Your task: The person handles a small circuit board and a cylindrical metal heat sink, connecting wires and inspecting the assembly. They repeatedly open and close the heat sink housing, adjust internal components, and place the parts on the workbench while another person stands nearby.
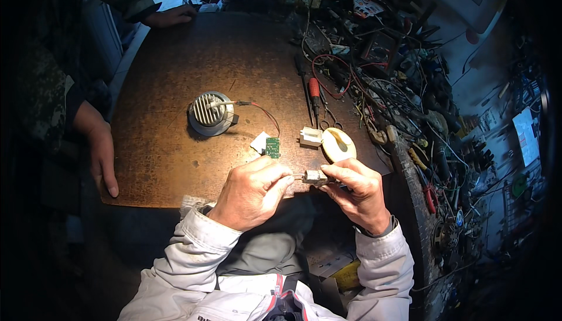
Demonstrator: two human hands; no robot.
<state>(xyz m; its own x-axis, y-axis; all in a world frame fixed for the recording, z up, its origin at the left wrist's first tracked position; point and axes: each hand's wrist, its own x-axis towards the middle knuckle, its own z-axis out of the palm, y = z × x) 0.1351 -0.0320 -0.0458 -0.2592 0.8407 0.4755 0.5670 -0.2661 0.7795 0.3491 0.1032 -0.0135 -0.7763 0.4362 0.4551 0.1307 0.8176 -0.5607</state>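
Observation:
My left hand (253, 192) pinches a thin wire or lead at the near edge of the brown table (175, 145). My right hand (358, 189) holds a small silvery component (315, 176); the lead runs into it between the two hands. Just beyond my left hand lies a small green circuit board (273, 147) on a white scrap, joined by a red wire to a round finned metal lamp housing (211, 113). A small white plastic block (311, 137) and a cream oval lid (339, 144) lie by my right hand.
A red-handled screwdriver (314, 92) and a dark probe lie farther back. Tangled wires, tools and parts (398, 69) heap up along the right side. Another person stands at the left, one hand (103, 151) on the table's edge, the other (172, 15) at the far corner.

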